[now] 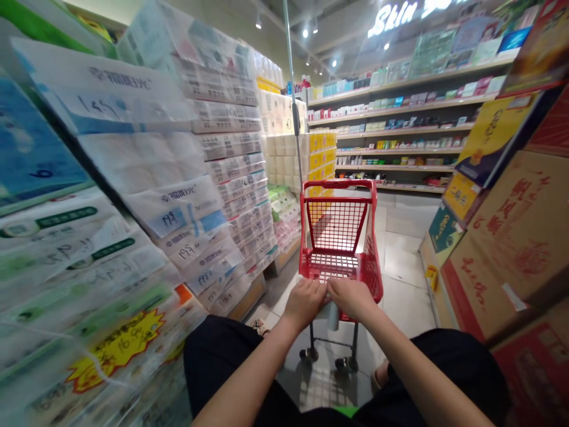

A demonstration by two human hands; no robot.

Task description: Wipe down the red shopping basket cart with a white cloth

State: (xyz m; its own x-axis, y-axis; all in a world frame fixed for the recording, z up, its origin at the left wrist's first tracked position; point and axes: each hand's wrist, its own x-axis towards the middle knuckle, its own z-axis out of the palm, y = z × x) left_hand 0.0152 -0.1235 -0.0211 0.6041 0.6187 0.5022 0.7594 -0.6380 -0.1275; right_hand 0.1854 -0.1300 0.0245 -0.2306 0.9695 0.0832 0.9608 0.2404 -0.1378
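gripping a red grid-backed cart (336,251)

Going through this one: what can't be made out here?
All in the head view:
- Undersides of the left hand and right hand: hidden by the backs of the hands.
- Near end of the red cart: partly covered by both hands.
- Lit sign: cut off by the top edge.
- Small boxes at the back: labels too small.

We've 1 red cart (340,260) @ 4 o'clk, our 2 hands (306,301) (351,296) @ 5, 1 pole (296,117) @ 12, 1 lit sign (393,19) @ 1.
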